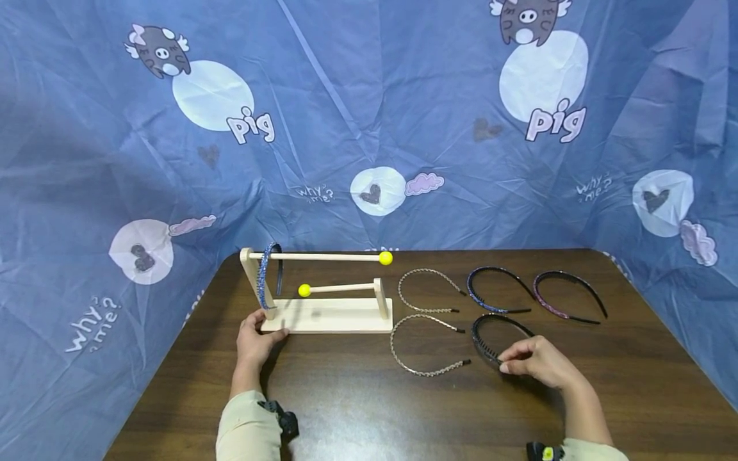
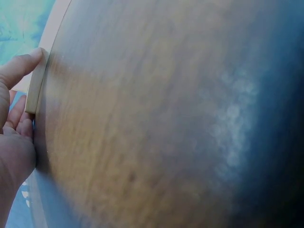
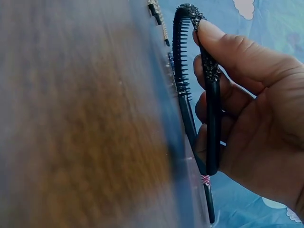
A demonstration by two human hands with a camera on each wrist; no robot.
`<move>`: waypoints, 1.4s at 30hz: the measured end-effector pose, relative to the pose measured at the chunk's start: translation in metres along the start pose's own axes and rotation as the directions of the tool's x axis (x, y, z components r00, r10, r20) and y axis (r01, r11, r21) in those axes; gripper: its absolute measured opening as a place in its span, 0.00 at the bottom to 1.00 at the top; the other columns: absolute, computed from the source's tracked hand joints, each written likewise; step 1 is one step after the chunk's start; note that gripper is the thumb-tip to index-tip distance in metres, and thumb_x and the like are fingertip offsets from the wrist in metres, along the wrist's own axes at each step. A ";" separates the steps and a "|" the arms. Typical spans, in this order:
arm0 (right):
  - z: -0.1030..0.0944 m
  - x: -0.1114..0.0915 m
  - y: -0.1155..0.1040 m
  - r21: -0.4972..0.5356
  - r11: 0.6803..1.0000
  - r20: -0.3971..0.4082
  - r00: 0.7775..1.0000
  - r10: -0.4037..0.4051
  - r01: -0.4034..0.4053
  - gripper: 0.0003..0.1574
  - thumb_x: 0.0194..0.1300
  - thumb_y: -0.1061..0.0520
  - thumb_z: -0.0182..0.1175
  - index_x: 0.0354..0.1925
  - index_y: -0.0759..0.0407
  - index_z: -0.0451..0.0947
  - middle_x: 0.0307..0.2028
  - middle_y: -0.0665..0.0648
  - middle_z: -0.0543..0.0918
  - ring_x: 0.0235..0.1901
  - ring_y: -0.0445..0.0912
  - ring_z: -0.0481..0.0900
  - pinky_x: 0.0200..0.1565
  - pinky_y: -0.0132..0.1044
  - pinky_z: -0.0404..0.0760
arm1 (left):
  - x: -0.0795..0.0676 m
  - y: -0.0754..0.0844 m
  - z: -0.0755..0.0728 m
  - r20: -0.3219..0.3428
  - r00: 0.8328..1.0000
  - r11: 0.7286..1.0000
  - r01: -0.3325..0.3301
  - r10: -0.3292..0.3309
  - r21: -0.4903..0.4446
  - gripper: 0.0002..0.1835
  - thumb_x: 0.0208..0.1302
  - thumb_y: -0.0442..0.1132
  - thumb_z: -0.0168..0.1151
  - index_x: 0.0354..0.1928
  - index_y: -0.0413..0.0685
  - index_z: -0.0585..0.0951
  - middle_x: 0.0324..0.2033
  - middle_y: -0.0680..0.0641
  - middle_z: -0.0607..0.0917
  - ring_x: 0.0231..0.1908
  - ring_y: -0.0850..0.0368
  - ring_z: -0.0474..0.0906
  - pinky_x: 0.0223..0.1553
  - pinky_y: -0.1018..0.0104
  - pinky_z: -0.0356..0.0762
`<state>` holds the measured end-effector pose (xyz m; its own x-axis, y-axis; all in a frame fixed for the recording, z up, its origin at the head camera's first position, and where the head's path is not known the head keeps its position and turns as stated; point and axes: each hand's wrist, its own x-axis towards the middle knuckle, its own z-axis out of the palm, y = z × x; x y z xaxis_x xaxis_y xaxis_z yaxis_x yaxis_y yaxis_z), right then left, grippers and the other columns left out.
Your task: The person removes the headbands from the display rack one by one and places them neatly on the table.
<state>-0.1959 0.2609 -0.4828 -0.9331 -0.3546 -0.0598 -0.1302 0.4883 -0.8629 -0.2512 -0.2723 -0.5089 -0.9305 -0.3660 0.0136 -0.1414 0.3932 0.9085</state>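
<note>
My right hand (image 1: 544,363) pinches a black headband (image 1: 476,330) between thumb and fingers, on its glittery side just above the plain end. In the right wrist view the inner comb teeth of this headband (image 3: 181,57) face the camera, and one end runs down in front of the fingers. On the left, my left hand (image 1: 255,342) grips the near left corner of a wooden stand (image 1: 340,326), thumb along the front edge. A blue glittery headband (image 1: 263,275) hangs on the stand's upper rod, close to the post. The lower rod (image 1: 343,288) is bare and tipped with a yellow ball.
Two braided beige headbands (image 1: 398,349) lie between the stand and the black headband. Behind the right hand lie another blue headband (image 1: 474,296) and a pink one (image 1: 544,301). A blue printed cloth (image 1: 369,115) hangs around the brown table (image 1: 346,397).
</note>
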 end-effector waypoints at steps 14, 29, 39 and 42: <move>0.000 0.014 0.005 -0.074 0.996 0.053 0.998 -0.042 0.046 0.10 0.53 0.59 0.66 0.35 0.64 0.83 0.32 0.53 0.84 0.33 0.41 0.75 0.35 0.33 0.73 | 0.001 -0.001 0.001 -0.008 1.000 1.000 -0.003 0.003 0.007 0.38 0.45 0.28 0.70 0.61 0.32 0.65 0.53 0.34 0.65 0.54 0.41 0.61 0.57 0.52 0.56; 0.002 0.016 0.007 -0.118 0.993 0.079 0.997 -0.011 0.020 0.12 0.51 0.59 0.67 0.36 0.62 0.84 0.35 0.53 0.84 0.38 0.47 0.75 0.40 0.37 0.73 | 0.001 -0.004 0.000 -0.004 1.000 1.000 0.005 -0.005 -0.005 0.38 0.45 0.28 0.70 0.61 0.32 0.65 0.54 0.35 0.65 0.55 0.41 0.61 0.57 0.52 0.55; 0.013 0.009 -0.013 -0.121 0.992 -0.021 0.999 -0.049 0.046 0.12 0.56 0.58 0.65 0.39 0.64 0.82 0.33 0.52 0.83 0.35 0.45 0.76 0.36 0.36 0.75 | 0.001 -0.003 0.000 -0.007 1.000 1.000 -0.002 0.002 -0.001 0.38 0.44 0.28 0.70 0.61 0.32 0.66 0.53 0.35 0.66 0.54 0.41 0.62 0.56 0.52 0.56; 0.020 0.009 -0.021 -0.122 0.988 -0.060 0.993 -0.097 0.089 0.14 0.57 0.57 0.64 0.41 0.64 0.81 0.34 0.51 0.82 0.35 0.44 0.76 0.37 0.37 0.75 | 0.000 -0.002 0.000 -0.010 1.000 1.000 0.001 -0.002 -0.018 0.38 0.44 0.28 0.70 0.61 0.32 0.66 0.54 0.34 0.65 0.54 0.40 0.61 0.57 0.51 0.56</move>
<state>-0.1944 0.2312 -0.4753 -0.9345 -0.3519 0.0543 -0.2529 0.5486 -0.7969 -0.2510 -0.2732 -0.5107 -0.9269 -0.3750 0.0163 -0.1367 0.3778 0.9157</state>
